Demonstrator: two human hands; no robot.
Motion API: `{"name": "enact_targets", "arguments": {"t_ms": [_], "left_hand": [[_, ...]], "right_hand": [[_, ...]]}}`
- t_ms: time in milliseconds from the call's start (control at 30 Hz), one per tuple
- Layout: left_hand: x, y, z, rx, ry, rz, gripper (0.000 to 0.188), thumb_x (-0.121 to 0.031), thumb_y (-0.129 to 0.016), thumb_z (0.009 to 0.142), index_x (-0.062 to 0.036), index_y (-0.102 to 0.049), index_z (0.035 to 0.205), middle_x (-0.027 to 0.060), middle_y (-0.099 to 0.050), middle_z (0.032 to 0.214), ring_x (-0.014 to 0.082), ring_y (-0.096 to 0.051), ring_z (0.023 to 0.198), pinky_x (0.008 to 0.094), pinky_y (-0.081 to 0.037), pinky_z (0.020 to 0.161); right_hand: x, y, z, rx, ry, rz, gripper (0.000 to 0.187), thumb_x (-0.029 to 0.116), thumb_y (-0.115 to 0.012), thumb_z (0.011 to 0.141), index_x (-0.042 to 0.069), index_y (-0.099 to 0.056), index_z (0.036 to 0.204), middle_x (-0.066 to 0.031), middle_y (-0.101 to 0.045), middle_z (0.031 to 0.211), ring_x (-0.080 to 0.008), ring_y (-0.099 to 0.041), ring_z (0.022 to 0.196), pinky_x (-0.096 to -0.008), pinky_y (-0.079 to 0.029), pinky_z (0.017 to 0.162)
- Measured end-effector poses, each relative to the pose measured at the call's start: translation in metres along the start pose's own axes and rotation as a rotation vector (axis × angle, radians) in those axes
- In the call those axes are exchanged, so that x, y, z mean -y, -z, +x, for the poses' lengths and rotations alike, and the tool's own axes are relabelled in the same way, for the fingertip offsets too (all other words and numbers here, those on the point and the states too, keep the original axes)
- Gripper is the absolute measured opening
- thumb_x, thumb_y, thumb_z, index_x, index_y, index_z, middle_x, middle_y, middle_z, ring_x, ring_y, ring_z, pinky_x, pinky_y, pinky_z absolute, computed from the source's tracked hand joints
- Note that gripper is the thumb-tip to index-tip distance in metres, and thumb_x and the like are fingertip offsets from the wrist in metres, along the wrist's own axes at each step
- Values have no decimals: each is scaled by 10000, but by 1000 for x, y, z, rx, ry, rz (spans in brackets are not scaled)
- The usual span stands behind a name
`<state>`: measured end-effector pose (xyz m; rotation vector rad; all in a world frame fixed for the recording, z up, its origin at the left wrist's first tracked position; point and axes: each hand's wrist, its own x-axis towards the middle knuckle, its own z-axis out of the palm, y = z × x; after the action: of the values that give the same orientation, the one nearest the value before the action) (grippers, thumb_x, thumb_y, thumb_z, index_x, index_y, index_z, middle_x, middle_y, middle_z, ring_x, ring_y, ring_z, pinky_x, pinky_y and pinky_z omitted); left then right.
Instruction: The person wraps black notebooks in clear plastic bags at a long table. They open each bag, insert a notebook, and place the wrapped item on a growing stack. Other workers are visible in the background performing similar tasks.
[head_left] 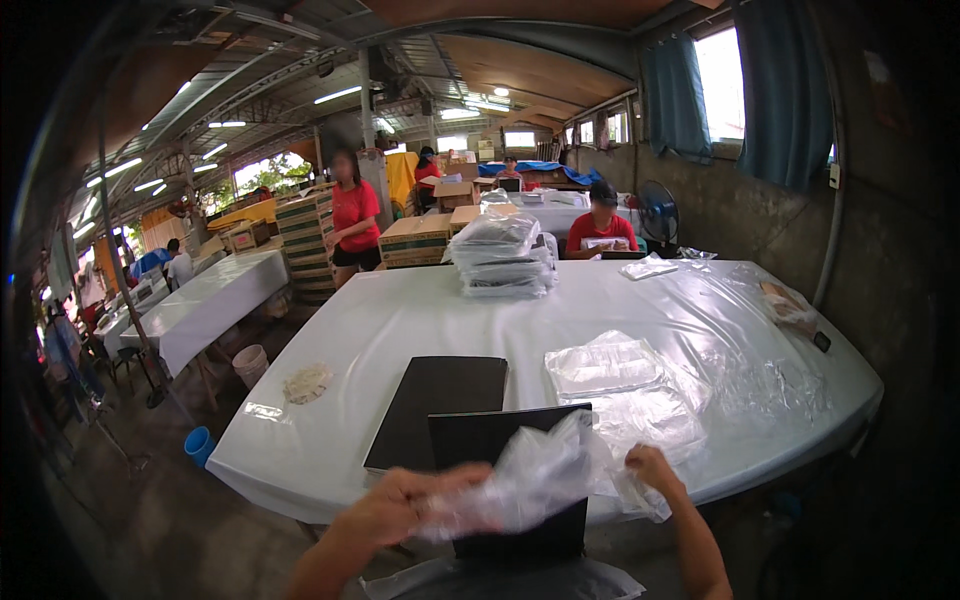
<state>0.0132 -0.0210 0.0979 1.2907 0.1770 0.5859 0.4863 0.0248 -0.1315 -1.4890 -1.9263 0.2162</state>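
Left hand (412,502): fingers hold a crumpled clear plastic bag (545,468); right hand (656,468): fingers curl narrowly, their grip indeterminate.

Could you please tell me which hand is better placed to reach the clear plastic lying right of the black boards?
Probably the right hand: it is beside that clear plastic, while the left hand is farther away and appears to hold crumpled clear film.
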Motion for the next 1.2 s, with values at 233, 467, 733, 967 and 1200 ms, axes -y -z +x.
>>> {"name": "enact_targets", "arguments": {"t_ms": [233,467,733,967,1200], "left_hand": [[16,-42,-14,14,428,-344,573,-226,-493,930,72,-274,1368,218,-415,1344,262,-496,1172,333,-335,1033],[16,-13,-21,-22,113,-494,607,-183,-502,925,1,-193,1414,188,-448,1306,357,-450,1205,517,-334,1027],[11,-13,4,-146,138,-522,654,-221,-518,919,-56,-152,1435,122,-358,1384,345,-410,1240,525,-356,1010],[39,9,21,-280,68,-493,597,-236,-547,904,-51,-274,1401,80,-402,1362,270,-450,1213,441,-367,1012],[69,2,39,-231,72,-443,500,-256,-551,906,-26,-410,1326,51,-549,1195,149,-551,1054,334,-433,934]], "right_hand": [[19,47,85,-51,-183,80,339,210,-724,739,47,-609,1014,-144,-565,945,-309,-575,816,-385,-477,781],[-44,-17,44,215,-12,-62,315,153,-744,618,29,-644,889,-168,-615,873,-317,-601,829,-388,-482,747],[-25,54,86,-386,-179,-375,215,8,-663,716,-12,-596,920,-195,-561,1059,-372,-579,901,-407,-475,804],[266,87,89,-477,428,112,212,-89,-651,692,24,-613,868,-112,-599,978,-269,-599,895,-354,-491,754],[346,61,33,-3,954,-67,233,18,-685,615,70,-662,841,-58,-588,1017,-214,-576,909,-385,-425,830]]}}
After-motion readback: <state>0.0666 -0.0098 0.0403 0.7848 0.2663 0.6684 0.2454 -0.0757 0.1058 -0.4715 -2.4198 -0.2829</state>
